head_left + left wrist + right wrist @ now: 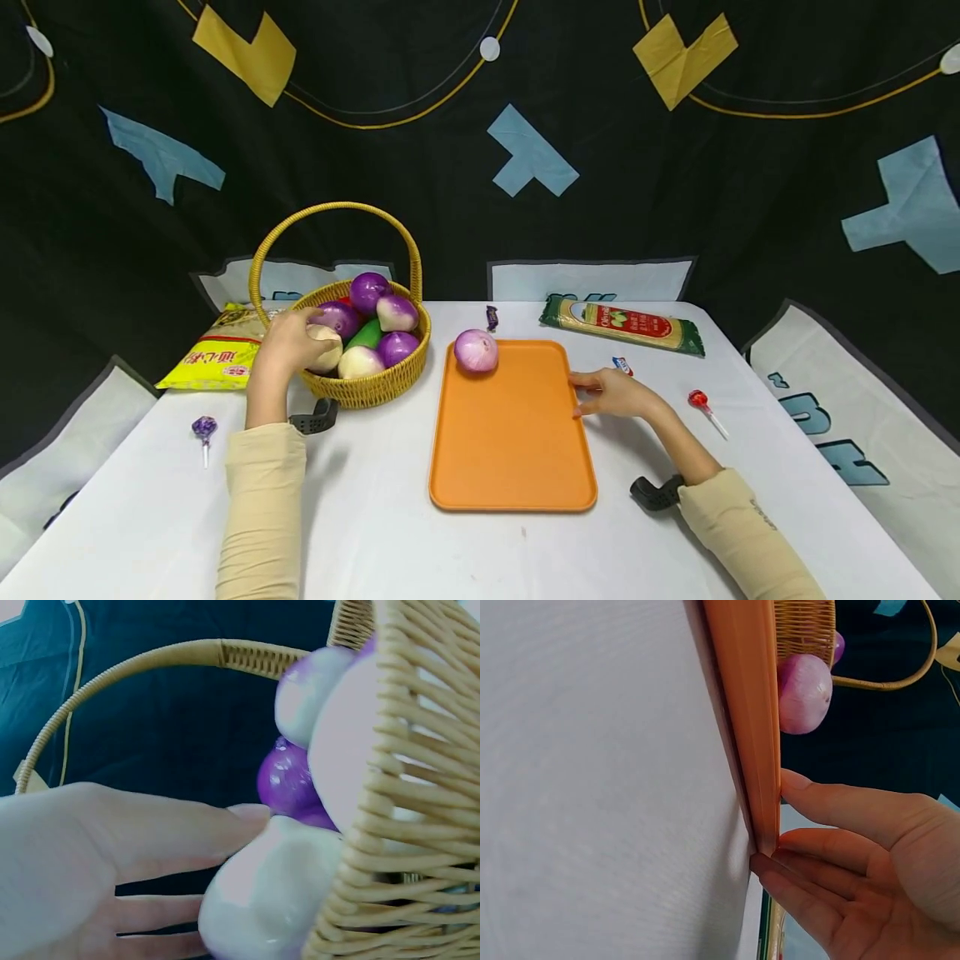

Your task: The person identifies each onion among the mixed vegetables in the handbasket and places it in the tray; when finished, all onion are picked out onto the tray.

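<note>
In the head view, my left hand [285, 343] reaches over the left rim of a yellow wicker basket [367, 390]. Its thumb and fingers grip a white and purple turnip [270, 892], largely white in the left wrist view. Purple and white turnips [397, 313] and a green vegetable [366, 335] fill the basket around it. On the right, my right hand [613, 393] holds the long edge of an orange tray [513, 442], thumb on the rim [769, 735] and fingers against its outer side. A pink-purple onion [476, 351] sits in the tray's far left corner.
A yellow snack-like bag [217, 354] lies left of the basket, a purple lollipop [204, 429] nearer. Behind the tray are a wrapped candy [492, 317] and a green-gold pasta packet [622, 325]. A small wrapper [622, 366] and red lollipop [699, 400] lie right.
</note>
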Motion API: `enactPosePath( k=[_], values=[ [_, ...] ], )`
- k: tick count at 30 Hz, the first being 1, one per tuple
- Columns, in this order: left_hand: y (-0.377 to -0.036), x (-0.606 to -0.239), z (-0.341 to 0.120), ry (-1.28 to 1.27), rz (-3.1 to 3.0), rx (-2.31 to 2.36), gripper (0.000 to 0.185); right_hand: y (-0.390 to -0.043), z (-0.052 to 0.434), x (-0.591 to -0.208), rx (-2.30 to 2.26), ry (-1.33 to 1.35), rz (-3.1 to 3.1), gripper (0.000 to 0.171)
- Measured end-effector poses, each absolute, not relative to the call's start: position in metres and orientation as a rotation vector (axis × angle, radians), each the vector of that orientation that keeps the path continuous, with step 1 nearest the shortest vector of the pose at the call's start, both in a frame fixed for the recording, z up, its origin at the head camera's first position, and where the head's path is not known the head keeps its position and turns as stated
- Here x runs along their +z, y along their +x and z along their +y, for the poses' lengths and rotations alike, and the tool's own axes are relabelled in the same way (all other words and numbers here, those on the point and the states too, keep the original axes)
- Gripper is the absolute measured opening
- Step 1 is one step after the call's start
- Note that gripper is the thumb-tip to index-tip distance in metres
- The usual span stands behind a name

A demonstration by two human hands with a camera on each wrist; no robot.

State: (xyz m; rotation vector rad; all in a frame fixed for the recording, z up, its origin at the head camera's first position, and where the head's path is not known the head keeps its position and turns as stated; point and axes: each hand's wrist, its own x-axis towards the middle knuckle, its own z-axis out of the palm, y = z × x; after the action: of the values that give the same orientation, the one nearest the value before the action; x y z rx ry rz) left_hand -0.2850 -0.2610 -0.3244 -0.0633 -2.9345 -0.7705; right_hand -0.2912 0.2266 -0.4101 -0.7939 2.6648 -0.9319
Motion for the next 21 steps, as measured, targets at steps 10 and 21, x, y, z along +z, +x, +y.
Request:
enactPosePath(
  k=[10, 21],
  values=[
    [-0.285, -0.333, -0.261, -0.078, -2.911, -0.684, 0.056, -0.292, 0.224, -0.411, -0.906, -0.796, 2.68, 0.063],
    [-0.272, -0.311, -0.239, -0.102, -2.682, -0.673, 0.057, -0.289, 0.224, -0.408, -0.903, -0.804, 2.685, 0.062]
  ],
)
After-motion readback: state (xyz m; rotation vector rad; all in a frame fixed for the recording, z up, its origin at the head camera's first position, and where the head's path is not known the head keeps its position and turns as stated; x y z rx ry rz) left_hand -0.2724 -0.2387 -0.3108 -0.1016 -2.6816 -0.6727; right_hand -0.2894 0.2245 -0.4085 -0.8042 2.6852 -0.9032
